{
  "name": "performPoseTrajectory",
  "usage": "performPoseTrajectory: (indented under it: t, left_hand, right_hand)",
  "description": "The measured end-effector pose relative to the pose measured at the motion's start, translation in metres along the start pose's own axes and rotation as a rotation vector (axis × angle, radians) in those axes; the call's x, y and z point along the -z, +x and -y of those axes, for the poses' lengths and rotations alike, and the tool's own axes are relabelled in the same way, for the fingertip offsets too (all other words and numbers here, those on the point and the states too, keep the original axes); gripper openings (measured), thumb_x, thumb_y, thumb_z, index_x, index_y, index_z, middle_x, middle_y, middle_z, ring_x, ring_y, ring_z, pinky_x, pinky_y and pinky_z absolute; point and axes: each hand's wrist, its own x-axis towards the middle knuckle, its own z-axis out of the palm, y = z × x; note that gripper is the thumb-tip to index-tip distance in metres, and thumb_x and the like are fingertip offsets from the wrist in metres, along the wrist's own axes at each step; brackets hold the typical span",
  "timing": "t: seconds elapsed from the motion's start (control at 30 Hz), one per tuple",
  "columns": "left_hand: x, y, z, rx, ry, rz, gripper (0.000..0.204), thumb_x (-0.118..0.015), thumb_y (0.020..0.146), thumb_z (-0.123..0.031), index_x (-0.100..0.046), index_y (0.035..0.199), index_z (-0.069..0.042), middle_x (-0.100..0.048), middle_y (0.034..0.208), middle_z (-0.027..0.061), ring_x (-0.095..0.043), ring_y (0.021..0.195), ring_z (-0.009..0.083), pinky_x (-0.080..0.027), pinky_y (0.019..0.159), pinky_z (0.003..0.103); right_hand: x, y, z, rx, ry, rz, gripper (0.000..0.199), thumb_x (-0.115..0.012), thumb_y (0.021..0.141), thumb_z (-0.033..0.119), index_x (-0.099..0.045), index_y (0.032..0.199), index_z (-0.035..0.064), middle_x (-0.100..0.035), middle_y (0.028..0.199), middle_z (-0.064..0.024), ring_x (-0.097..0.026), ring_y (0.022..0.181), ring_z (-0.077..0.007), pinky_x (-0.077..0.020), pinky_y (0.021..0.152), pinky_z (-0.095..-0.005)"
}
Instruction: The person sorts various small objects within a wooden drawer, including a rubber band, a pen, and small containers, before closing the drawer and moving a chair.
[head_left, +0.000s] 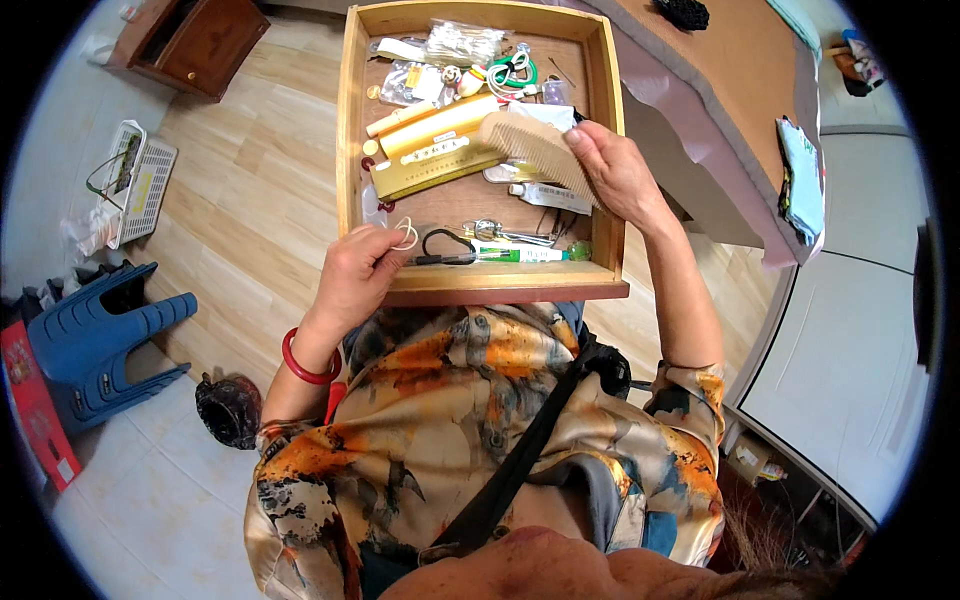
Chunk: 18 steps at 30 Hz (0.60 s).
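A pale wide-toothed comb (540, 150) is in my right hand (622, 172), its fingers closed round one end over the right side of a wooden drawer (350, 120). At the drawer's near left corner, my left hand (365, 265) pinches a thin cream-coloured loop (406, 234); its exact kind is unclear. Beside that hand lies a black band (446, 246), next to a green and white tube (520, 254). Under the comb are a gold box (430, 168) and a white tube (552, 196). A bag of cotton swabs (464, 44) and a coiled white cable (512, 72) lie farther back.
The drawer stands pulled out before me. A brown-covered bed (720, 90) is at the right, with folded cloth (800, 185) on it. To the left are a white basket (145, 190), blue plastic stools (110, 340), a dark bag (228, 408) and a brown cabinet (195, 50).
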Motion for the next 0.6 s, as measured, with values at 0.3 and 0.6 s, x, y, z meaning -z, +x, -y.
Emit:
performPoseTrajectory:
  t: [0.3,0.6]
  left_hand:
    - [0.000,0.000,0.000,0.002,-0.013,-0.005,0.009,-0.064,0.077,-0.004,-0.062,0.085,0.000,-0.059,0.070,0.0133,-0.056,0.061,0.0261,-0.044,0.055,0.033]
    - [-0.001,-0.001,-0.002,0.029,-0.024,0.009,0.010,-0.064,0.076,-0.003,-0.063,0.084,0.000,-0.059,0.070,0.0130,-0.057,0.062,0.0257,-0.044,0.056,0.032]
  right_hand:
    - [-0.054,0.022,0.015,0.336,-0.232,0.390,0.029,-0.049,0.089,0.031,-0.059,0.094,0.0040,-0.062,0.083,-0.0154,-0.060,0.079,-0.0335,-0.0461,0.070,-0.0427]
    - [-0.081,0.027,0.015,0.584,-0.149,0.150,0.018,-0.060,0.081,0.019,-0.060,0.089,0.0027,-0.062,0.081,-0.0138,-0.061,0.075,-0.0296,-0.0498,0.066,-0.0382]
